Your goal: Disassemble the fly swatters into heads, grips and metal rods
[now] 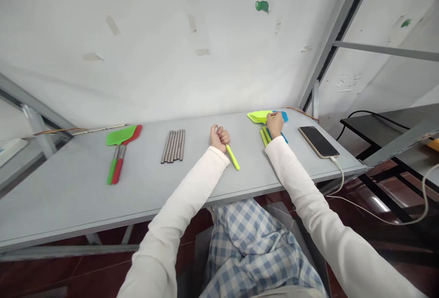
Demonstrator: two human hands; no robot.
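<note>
My left hand [219,138] is closed round a metal tube whose lower end carries a yellow-green handle [233,158]; the handle points toward the table's front edge. Over to the right, my right hand [275,125] has its fingers pinched at the narrow end of a yellow-green silicone spatula head [259,116]. A blue spatula head [284,116] lies just behind that hand, partly hidden. Below the fingers are loose yellow-green handles [265,136] and blue handles [284,137], partly covered by my hand and sleeve.
Several metal tubes [173,146] lie in a row left of my left hand. Farther left rest a green spatula [120,136] and a red spatula [118,170], overlapping. A phone [318,141] with a white cable [338,166] lies at the right. The wall borders the grey table [144,197].
</note>
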